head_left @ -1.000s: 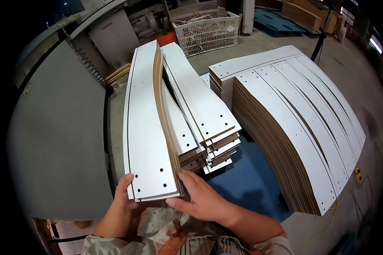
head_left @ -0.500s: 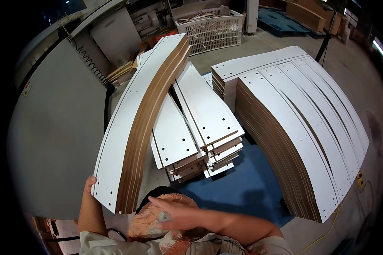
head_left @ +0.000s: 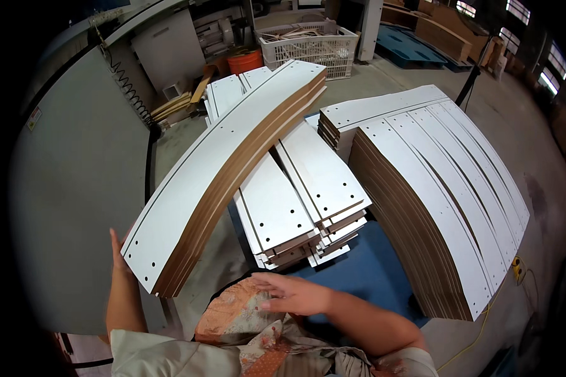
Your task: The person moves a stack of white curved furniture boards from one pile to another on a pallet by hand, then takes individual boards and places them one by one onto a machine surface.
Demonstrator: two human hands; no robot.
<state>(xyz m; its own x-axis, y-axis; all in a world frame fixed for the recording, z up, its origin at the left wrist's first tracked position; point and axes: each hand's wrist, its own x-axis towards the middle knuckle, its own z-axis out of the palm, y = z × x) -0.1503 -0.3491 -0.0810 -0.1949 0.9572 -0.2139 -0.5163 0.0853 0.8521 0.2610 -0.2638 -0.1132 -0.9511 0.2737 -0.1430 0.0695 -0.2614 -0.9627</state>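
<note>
Concrete floor (head_left: 393,78) spreads through a workshop in the head view, with a tall grey panel (head_left: 82,188) on the left and, at the back, a white slatted crate (head_left: 308,53) full of thin offcuts beside an orange bucket (head_left: 244,62). Loose scraps are probably kept in the crate so that they stay off the floor.

Across the middle lies a bundle of white boards (head_left: 214,157), slanting from the person's near left to the far right over a lower stack (head_left: 273,213) of similar drilled boards. Its curved brown edge faces right. Whether its far part rests on that stack or hangs just above it is unclear.

The left hand (head_left: 119,256) is against the bundle's near left corner, apparently because that end juts out past the stack and needs bearing up. Its fingers are mostly hidden, so I can't judge how firmly they close. The right hand (head_left: 299,295) holds nothing: its fingers are spread loosely in front of the orange-patterned apron (head_left: 223,311), apart from the boards.

To the right, a taller stack (head_left: 424,182) has its curved boards nested side by side, presumably to save room. A blue base (head_left: 374,264) shows between the two stacks.
</note>
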